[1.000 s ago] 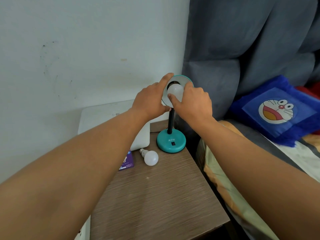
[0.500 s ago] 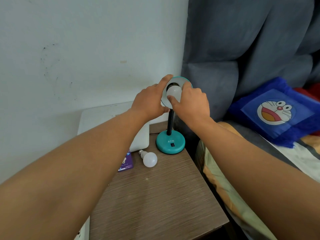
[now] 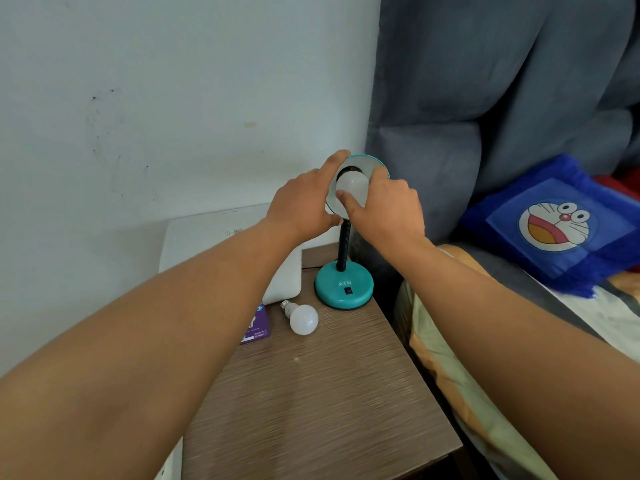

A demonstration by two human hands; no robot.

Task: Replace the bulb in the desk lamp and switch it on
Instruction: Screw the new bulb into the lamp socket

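Note:
A teal desk lamp stands on its round base (image 3: 344,289) at the back of a wooden bedside table (image 3: 311,403), with a black gooseneck and a black switch on the base. My left hand (image 3: 301,206) grips the left rim of the lamp shade (image 3: 363,160). My right hand (image 3: 388,209) has its thumb and fingers around a white bulb (image 3: 351,185) seated in the shade. A second white bulb (image 3: 302,317) lies loose on the table in front of the base.
A purple bulb box (image 3: 256,325) lies left of the loose bulb. A white flat object (image 3: 221,233) leans by the wall behind. A bed with a blue cartoon cushion (image 3: 554,223) and a grey padded headboard (image 3: 485,81) borders the table on the right.
My right hand has shifted slightly around the bulb in the shade, its fingers turned a little. The left hand stays on the shade rim. The view has drifted slightly.

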